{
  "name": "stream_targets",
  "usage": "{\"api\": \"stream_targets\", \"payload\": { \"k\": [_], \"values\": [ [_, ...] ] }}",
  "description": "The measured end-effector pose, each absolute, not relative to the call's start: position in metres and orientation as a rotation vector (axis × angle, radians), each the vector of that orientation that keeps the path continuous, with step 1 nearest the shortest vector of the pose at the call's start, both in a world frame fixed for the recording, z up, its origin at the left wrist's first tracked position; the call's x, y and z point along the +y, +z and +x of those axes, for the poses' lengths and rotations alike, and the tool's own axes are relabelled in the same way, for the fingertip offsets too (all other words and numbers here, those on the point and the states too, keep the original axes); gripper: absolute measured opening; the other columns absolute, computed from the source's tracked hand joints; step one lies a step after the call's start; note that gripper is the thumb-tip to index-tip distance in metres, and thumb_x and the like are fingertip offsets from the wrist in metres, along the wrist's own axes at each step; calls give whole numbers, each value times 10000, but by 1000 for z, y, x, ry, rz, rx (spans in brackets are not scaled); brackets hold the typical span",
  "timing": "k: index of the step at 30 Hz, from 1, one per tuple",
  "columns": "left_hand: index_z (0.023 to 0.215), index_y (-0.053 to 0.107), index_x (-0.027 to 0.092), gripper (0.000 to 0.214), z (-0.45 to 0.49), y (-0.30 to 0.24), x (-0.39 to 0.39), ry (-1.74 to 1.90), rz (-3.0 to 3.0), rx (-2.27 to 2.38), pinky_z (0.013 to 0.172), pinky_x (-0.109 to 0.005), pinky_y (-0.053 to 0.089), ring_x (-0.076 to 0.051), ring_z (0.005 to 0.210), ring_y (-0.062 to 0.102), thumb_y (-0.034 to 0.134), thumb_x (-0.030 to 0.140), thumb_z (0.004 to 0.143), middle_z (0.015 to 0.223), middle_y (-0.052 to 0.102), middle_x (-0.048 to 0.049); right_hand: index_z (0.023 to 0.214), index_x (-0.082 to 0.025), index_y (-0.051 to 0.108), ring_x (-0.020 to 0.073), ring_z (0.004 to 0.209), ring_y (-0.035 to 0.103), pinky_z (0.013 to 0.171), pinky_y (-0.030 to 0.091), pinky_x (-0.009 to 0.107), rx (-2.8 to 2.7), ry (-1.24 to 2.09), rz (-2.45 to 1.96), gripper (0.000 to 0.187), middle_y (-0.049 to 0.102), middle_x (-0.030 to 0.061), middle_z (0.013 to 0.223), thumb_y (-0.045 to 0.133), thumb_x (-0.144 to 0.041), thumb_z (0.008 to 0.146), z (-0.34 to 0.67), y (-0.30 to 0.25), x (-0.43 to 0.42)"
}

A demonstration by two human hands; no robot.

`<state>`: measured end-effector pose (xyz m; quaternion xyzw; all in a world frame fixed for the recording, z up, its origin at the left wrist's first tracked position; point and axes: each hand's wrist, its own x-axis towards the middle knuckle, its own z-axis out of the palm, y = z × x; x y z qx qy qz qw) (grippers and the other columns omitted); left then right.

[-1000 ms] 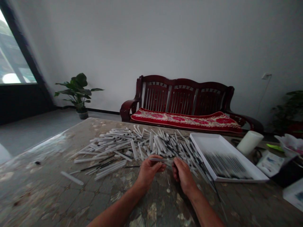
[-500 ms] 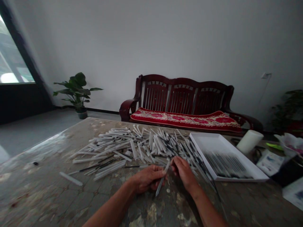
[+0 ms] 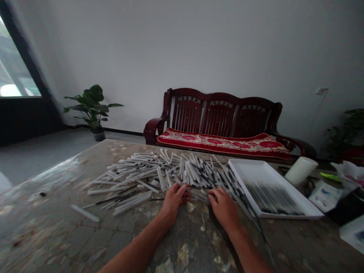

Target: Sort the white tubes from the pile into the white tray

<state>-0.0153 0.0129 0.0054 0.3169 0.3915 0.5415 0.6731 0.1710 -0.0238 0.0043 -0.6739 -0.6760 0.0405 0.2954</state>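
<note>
Left hand (image 3: 172, 203): thumb and fingers pinched on one end of a slim translucent tube (image 3: 196, 195), which slants down toward the right hand (image 3: 224, 208). Right hand: fingers curled, tips right at the tube's other end; blur there, can't tell if it's gripping or only touching. Tube sits between the two hands, just in front of the big loose pile (image 3: 133, 172) of white and clear tubes with dark thin rods mixed in, heaped across the middle of the tabletop (image 3: 113, 246). Pile pieces point every which way, many overlapping. Lone white tube (image 3: 85, 213) lies off the pile's near left corner; small black piece (image 3: 42, 194) farther left. Right of the pile: shallow white tray (image 3: 251, 168), row of slim pieces (image 3: 273, 199) inside, roughly parallel, dark at the near ends. White roll (image 3: 301, 170) tilted just beyond the tray's right side. Behind the tabletop: dark red wooden bench (image 3: 218, 119) with a red patterned cover (image 3: 216, 143); potted plant (image 3: 93, 108) off to its left.
</note>
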Motion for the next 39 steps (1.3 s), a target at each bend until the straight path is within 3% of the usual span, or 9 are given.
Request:
{"api": "stream_targets", "payload": {
  "k": [15, 21, 28, 32, 35, 39],
  "values": [
    [823, 597, 142, 394, -15, -4, 18, 1310, 646, 925, 549, -227, 516, -118, 597, 635, 793, 376, 572, 731, 676, -21, 934, -243, 674, 190, 952, 583, 817, 390, 254, -1906, 214, -1849, 195, 644, 25, 949, 598, -219, 757, 160, 11, -33],
    [773, 597, 144, 349, -18, -1, 20, 1392, 621, 951, 581, -224, 530, -109, 601, 640, 795, 353, 575, 667, 637, 14, 1026, -229, 668, 183, 989, 571, 852, 389, 253, -1852, 124, -1780, 251, 650, 48, 1026, 485, -209, 856, 162, 13, -20],
    [774, 592, 145, 310, -18, 0, 21, 1369, 584, 940, 563, -216, 540, -118, 621, 661, 795, 313, 610, 684, 636, 10, 1120, -258, 659, 206, 982, 565, 850, 389, 279, -2068, -2, -1808, 339, 669, 38, 1007, 479, -155, 852, 158, 9, -8],
    [771, 593, 143, 265, -17, 0, 19, 1331, 561, 909, 545, -203, 538, -117, 614, 664, 786, 272, 644, 680, 641, 6, 1206, -231, 608, 214, 951, 587, 820, 404, 294, -2028, -41, -1868, 426, 660, 85, 1005, 404, -98, 855, 161, 6, -10],
    [775, 593, 140, 209, -15, 1, 17, 1309, 503, 890, 540, -199, 539, -115, 612, 665, 762, 221, 682, 684, 645, 0, 1186, -202, 615, 221, 939, 597, 829, 419, 317, -1856, 58, -1817, 437, 646, 110, 995, 383, -86, 835, 165, 2, -11],
    [777, 597, 132, 176, -13, 4, 15, 1296, 463, 858, 549, -197, 544, -115, 609, 669, 748, 182, 700, 683, 653, -8, 1075, -202, 611, 193, 797, 621, 713, 493, 310, -1386, 577, -1518, 296, 635, 58, 911, 447, -233, 831, 163, -1, -11]
  ]
}}
